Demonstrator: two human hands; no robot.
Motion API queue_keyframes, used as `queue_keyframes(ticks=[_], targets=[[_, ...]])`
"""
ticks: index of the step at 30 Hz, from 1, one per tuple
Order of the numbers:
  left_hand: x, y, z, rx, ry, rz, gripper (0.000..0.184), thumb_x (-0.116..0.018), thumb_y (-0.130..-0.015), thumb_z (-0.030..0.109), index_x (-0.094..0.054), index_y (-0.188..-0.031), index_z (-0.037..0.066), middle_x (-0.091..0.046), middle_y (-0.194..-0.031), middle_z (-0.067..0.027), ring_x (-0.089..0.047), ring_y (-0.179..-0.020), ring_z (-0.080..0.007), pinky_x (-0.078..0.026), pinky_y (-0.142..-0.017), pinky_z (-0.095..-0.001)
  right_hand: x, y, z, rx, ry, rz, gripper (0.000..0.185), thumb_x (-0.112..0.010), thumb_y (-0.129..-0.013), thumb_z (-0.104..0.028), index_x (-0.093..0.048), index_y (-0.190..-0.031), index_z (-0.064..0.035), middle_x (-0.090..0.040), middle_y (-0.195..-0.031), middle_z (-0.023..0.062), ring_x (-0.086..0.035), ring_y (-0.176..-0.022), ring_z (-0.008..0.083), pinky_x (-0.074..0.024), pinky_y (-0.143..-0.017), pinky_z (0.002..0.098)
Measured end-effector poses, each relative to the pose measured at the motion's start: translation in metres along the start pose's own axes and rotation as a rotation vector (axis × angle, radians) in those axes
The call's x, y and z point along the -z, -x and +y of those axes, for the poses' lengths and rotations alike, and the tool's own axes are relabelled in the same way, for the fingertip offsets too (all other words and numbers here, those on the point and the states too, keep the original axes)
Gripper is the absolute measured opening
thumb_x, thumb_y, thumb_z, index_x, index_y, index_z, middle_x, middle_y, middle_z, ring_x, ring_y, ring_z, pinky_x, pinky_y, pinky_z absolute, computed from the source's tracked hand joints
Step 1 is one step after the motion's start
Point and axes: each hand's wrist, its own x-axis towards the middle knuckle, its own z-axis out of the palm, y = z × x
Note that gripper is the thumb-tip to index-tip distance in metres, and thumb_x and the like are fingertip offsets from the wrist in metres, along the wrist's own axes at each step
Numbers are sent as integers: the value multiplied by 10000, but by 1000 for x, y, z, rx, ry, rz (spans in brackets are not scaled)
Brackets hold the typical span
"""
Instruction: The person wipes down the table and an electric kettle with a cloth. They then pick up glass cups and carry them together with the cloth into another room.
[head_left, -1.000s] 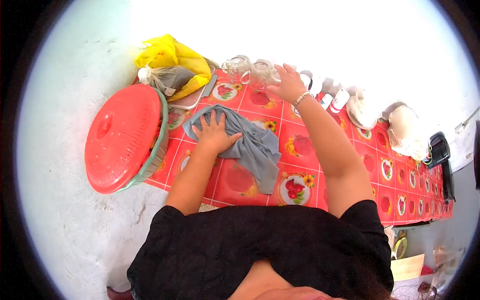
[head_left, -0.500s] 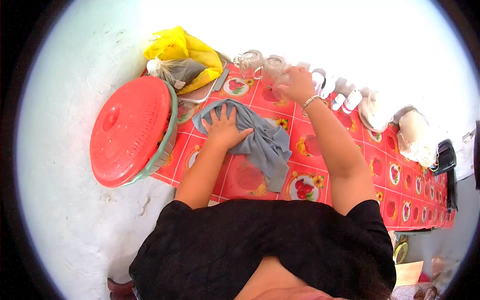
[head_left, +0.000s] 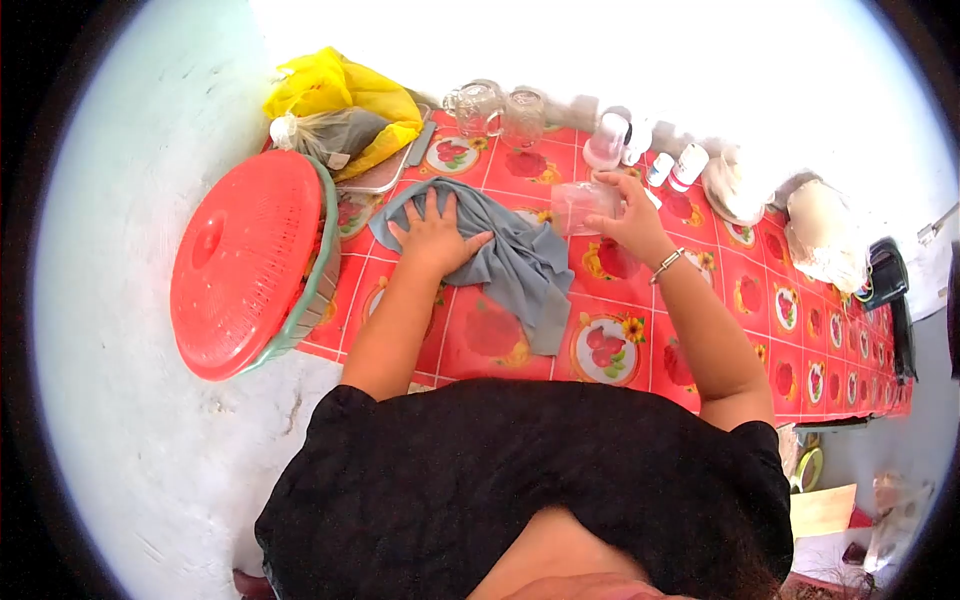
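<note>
My left hand (head_left: 436, 238) lies flat with its fingers spread on a crumpled grey cloth (head_left: 515, 262), pressing it to the table. In my right hand (head_left: 637, 222) is a clear glass (head_left: 574, 208), with thumb and fingers round its right end. The glass appears tipped on its side, just right of the cloth's upper part. Whether it rests on the table or is slightly lifted, I cannot tell. Behind the cloth stand two clear glass mugs, the left mug (head_left: 478, 108) and the right mug (head_left: 523, 118).
A red-patterned tablecloth (head_left: 490, 335) covers the table. At left sits a green basket (head_left: 318, 290) with a red lid (head_left: 245, 262). A yellow bag (head_left: 345, 85) lies behind it. Along the wall stand a pinkish-white container (head_left: 606, 140), a white bottle (head_left: 688, 166) and pale bags (head_left: 825, 235).
My right hand has drawn the glass from the row by the wall toward me, beside the cloth. My left hand stays spread on the cloth. The view has shifted slightly.
</note>
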Motion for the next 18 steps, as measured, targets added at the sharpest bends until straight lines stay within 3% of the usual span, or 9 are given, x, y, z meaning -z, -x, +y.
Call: queue_keyframes(ticks=[2,6,8,18], targets=[[2,0,1,10,3,-19,977,-495,-760,751,-223,-1496,170,-93,-1576,-95,-85,-1428,-404,-96,-1078,-669,6,10,-1,139,122,-101,651,-834,-650,-223,-551,-1219,-82,-538,-1178,139,-514,-1129,298,-421,-974,370],[4,-1,2,22,-7,-28,978,-488,-755,759,-220,-1500,185,-75,-1581,-83,-67,-1435,-391,-82,-1087,-657,13,22,-10,-6,-93,-239,719,-835,-632,-192,-509,-1263,-82,-531,-1192,157,-490,-1155,328,-406,-995,388],[4,-3,1,17,-2,-32,980,-491,-754,758,-219,-1500,183,-78,-1580,-85,-68,-1435,-391,-82,-1088,-657,19,18,-23,154,267,-348,792,-836,-607,-208,-469,-1298,-85,-530,-1200,172,-489,-1158,345,-397,-1005,411],[1,-5,-2,-7,34,-17,988,-517,-746,746,-232,-1496,170,-99,-1576,-103,-72,-1432,-401,-77,-1087,-657,-1,17,-38,-3,307,-372,904,-842,-583,-268,-394,-1340,-57,-522,-1266,163,-511,-1168,326,-425,-979,395]])
